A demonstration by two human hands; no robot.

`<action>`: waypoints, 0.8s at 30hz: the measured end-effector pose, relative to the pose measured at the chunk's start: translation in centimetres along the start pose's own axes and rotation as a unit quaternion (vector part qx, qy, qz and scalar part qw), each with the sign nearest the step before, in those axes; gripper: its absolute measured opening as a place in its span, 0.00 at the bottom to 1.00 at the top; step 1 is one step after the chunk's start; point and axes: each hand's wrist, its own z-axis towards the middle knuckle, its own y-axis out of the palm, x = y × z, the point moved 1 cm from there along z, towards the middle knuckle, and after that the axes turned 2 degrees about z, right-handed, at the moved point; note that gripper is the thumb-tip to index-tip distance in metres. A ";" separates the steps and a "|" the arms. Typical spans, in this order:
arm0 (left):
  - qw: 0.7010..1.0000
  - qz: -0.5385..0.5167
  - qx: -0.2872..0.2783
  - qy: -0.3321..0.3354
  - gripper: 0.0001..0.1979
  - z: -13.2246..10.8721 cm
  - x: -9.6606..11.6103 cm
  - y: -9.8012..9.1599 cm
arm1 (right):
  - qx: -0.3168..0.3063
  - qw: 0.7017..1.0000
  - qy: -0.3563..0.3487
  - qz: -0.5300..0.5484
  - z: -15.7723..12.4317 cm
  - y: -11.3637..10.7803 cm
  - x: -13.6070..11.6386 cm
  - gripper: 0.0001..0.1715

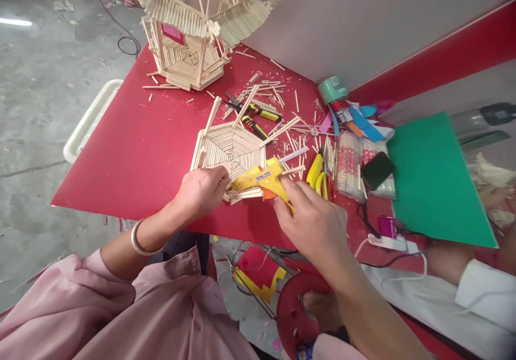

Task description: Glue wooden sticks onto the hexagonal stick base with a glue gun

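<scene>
My right hand (312,215) is wrapped round the handle of a yellow hot glue gun (260,177). A clear glue stick (294,154) juts from the gun's back end. The nozzle points left, close to the fingertips of my left hand (201,191). That hand is closed at the near-left edge of a polygonal base of wooden sticks (237,148); whatever its fingers pinch is hidden. Sticks in a spiral pattern fill the base, and several short stick posts rise from its corners.
A stick pavilion (189,37) stands at the back left of the red table (133,150). Yellow-black pliers (258,118), loose sticks and yellow-handled pliers (316,172) lie behind and right. Packs of sticks (350,166), a green board (439,182) and another person's white sleeve (487,295) are at the right.
</scene>
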 end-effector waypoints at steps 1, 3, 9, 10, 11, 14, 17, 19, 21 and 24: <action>1.000 0.002 -0.004 -0.007 0.11 0.0 0.0 0.0 | -0.010 1.000 -0.003 0.003 0.3 0.0 0.1 0.21; 1.000 -0.003 -0.011 -0.013 0.10 0.1 -0.1 0.0 | -0.028 1.000 -0.010 0.004 0.7 -0.2 0.2 0.21; 0.999 -0.029 -0.030 -0.021 0.11 0.2 -0.3 0.1 | -0.038 0.999 -0.038 -0.002 1.1 -0.4 0.3 0.21; 0.999 -0.033 -0.035 -0.022 0.11 0.2 -0.3 0.1 | -0.038 0.998 -0.039 -0.005 1.1 -0.4 0.3 0.21; 0.998 -0.037 -0.039 -0.021 0.11 0.2 -0.3 0.2 | -0.040 0.998 -0.039 -0.007 1.1 -0.4 0.3 0.21; 0.998 -0.041 -0.047 -0.013 0.11 0.2 -0.3 0.2 | -0.035 0.998 -0.045 -0.011 1.1 -0.4 0.3 0.20; 0.998 -0.035 -0.050 -0.007 0.11 0.1 -0.2 0.1 | -0.024 0.998 -0.051 -0.012 1.1 -0.6 0.4 0.20; 0.998 -0.030 -0.054 -0.005 0.10 0.1 -0.1 0.1 | -0.022 0.998 -0.055 -0.014 1.0 -0.6 0.4 0.20; 0.998 -0.023 -0.061 -0.005 0.10 0.1 0.0 0.0 | -0.022 0.998 -0.056 -0.018 1.0 -0.6 0.4 0.19; 0.997 -0.011 -0.078 -0.009 0.11 0.1 0.2 -0.3 | -0.021 0.998 -0.051 -0.027 0.9 -0.6 0.3 0.19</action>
